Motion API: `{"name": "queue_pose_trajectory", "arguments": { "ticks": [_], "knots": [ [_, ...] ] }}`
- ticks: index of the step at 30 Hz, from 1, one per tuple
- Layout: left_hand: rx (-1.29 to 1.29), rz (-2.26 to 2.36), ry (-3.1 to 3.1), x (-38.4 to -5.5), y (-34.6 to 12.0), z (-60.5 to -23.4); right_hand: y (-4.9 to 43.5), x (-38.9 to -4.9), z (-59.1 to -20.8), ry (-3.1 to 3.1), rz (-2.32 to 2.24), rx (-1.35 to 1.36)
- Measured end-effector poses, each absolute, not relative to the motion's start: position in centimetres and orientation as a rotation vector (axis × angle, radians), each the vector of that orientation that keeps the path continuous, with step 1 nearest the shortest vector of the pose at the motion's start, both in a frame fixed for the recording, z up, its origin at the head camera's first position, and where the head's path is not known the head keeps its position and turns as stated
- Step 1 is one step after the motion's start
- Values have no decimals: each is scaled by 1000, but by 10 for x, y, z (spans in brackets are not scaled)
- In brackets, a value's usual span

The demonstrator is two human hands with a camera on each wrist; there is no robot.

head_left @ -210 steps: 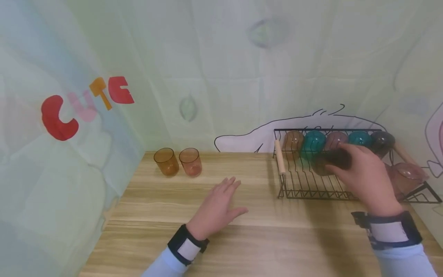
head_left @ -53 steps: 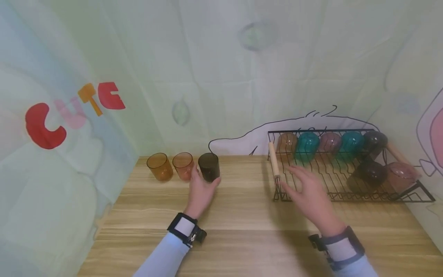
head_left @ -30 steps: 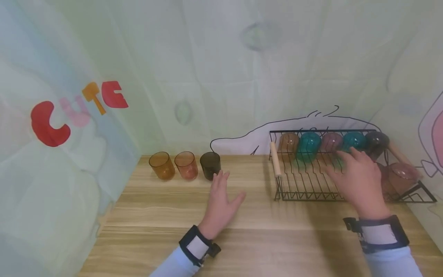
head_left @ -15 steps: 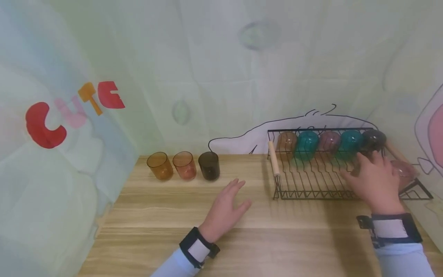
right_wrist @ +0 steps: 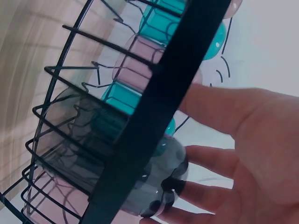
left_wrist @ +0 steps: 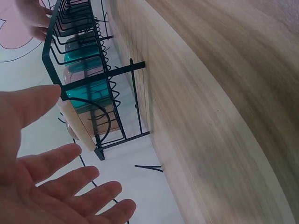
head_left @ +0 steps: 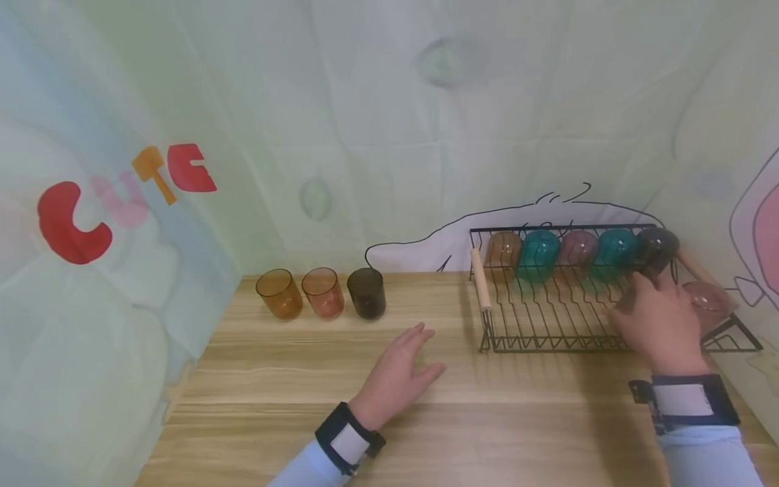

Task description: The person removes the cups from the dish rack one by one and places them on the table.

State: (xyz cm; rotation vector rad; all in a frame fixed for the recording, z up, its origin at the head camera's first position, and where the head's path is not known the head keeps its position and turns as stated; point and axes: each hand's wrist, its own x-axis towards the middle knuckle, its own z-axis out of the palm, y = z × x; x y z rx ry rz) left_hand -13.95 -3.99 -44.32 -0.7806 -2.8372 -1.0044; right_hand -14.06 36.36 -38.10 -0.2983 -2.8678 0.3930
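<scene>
Right wrist view: my right hand grasps the inverted smoky glass tumbler, likely light, slick, brittle; grip its sides. My left hand, relaxed, holds nothing.

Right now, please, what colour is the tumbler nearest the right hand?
Smoky grey tumbler, clearest from the right wrist.

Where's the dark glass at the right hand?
Head view: right side of the rack, front row, left of a pink glass. The right hand mostly hides the dark glass there.
</scene>
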Motion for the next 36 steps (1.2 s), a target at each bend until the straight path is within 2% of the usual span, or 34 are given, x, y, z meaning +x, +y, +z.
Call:
{"name": "queue_pose_trajectory", "arguments": {
  "ticks": [20,36],
  "knots": [
    [-766,-937,-2858,-139,-45,-440,363,-140,-385,-2714,451,-235],
    [-633,-1083,-2844,-141,-48,-435,286,-139,-362,-2404,711,-16]
  ]
}}
